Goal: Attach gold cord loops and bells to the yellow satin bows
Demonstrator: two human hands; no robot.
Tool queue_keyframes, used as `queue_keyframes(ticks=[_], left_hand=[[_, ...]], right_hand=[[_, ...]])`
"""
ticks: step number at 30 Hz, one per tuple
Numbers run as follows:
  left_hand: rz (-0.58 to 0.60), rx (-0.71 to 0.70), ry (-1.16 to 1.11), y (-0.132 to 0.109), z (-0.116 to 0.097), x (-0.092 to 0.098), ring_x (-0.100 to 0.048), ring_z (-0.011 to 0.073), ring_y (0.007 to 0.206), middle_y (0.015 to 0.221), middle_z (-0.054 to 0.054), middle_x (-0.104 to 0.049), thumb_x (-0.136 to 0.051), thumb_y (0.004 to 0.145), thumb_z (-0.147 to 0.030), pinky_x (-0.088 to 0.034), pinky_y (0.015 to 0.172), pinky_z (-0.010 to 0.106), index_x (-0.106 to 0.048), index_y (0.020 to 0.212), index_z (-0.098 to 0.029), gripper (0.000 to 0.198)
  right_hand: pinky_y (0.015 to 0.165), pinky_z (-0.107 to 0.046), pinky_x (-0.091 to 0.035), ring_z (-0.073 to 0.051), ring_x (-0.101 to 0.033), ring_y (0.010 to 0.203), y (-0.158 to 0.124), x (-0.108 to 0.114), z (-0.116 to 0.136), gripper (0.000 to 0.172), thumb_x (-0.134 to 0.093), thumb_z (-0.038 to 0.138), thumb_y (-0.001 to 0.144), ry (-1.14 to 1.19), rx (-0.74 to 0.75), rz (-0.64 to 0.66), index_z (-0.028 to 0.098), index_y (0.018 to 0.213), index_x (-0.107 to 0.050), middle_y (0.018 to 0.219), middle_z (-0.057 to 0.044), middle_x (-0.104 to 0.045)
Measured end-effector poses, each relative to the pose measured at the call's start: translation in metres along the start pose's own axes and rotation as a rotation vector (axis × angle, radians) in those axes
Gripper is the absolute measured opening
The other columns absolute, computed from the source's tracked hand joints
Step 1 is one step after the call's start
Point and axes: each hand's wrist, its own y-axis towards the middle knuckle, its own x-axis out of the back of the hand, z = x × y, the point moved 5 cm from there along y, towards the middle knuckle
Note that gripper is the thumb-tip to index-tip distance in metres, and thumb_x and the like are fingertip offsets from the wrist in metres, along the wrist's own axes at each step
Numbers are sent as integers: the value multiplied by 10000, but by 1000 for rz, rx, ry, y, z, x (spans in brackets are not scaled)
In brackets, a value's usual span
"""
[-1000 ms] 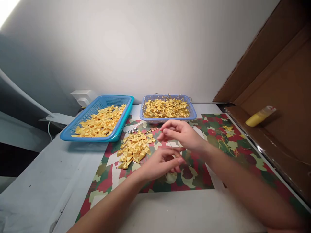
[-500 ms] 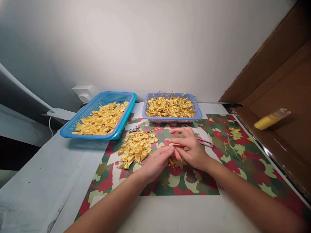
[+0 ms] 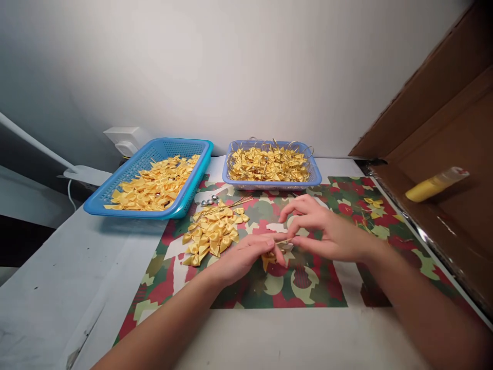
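Observation:
My left hand (image 3: 254, 252) pinches a thin gold cord (image 3: 283, 241) between thumb and fingers. Its other end is pinched by my right hand (image 3: 321, 231), whose thumb and index finger meet while the other fingers stay bent and apart. A yellow ribbon bow (image 3: 266, 263) shows partly below my left fingers; whether the cord is fastened to it I cannot tell. Left of my hands lies a pile of yellow satin bows (image 3: 211, 234). Several gold cords (image 3: 231, 204) rest across the back of that pile, beside several small silvery round pieces (image 3: 210, 201).
A blue basket (image 3: 103, 198) of yellow bows stands at the back left. Behind my hands is a periwinkle basket (image 3: 269, 186) of bows with gold cords. A yellow-filled tube (image 3: 435, 185) leans by the cardboard (image 3: 442, 118) on the right. Bow scraps (image 3: 373, 203) lie on the patterned mat.
My right hand has moved right, away from my left, and the cord now stretches between them. It covers the pink tool seen earlier. The view has shifted slightly.

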Motion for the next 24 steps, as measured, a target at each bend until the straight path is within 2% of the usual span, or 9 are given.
queue_keyframes(ticks=[2, 4, 9, 12, 18, 24], left_hand=[[-5, -17, 104, -1, -4, 1, -489, 266, 1265, 1329, 38, -611, -432, 954, -408, -288, 1117, 372, -768, 800, -206, 421], [-33, -34, 185, -1, -8, 1, -471, 275, 1301, 1394, 26, -565, -418, 962, -403, -292, 1125, 381, -781, 867, -219, 418], [-114, -122, 334, -2, -13, 1, -492, 248, 1296, 1325, 32, -626, -419, 975, -371, -333, 1112, 384, -712, 1152, -259, 360], [-118, -166, 423, -3, -13, 2, -554, 228, 1226, 1293, 32, -649, -433, 974, -335, -390, 1065, 361, -648, 1249, -265, 356], [-162, -270, 646, -4, -14, 4, -627, 205, 1082, 1159, 57, -709, -435, 967, -256, -455, 944, 318, -679, 1156, -227, 310], [-205, -424, 811, -5, -25, -1, -601, 185, 880, 938, 55, -727, -425, 922, -144, -461, 798, 328, -705, 960, -182, 285]], right_hand=[[908, -365, -455, -222, -477, 1145, -6, 11, 6, 157, -552, 230, 899, -2, -15, 28, 239, 827, -692, 1166, -51, -603], [878, -339, -467, -200, -534, 1077, -10, 20, 11, 164, -546, 247, 908, 11, -20, 38, 237, 846, -698, 1106, -47, -639], [657, -261, -473, -140, -621, 757, -19, 39, 10, 175, -539, 272, 912, -26, -126, -44, 245, 872, -707, 848, -1, -702], [591, -262, -453, -142, -614, 683, -23, 51, 7, 190, -541, 293, 907, -115, -180, -128, 244, 835, -710, 789, -2, -702], [566, -271, -447, -168, -627, 695, -33, 73, -7, 172, -562, 303, 882, -276, -276, -260, 240, 786, -691, 804, -13, -712], [536, -282, -436, -163, -609, 642, -36, 76, -18, 168, -578, 297, 869, -271, -305, -238, 250, 751, -688, 775, -4, -703]])
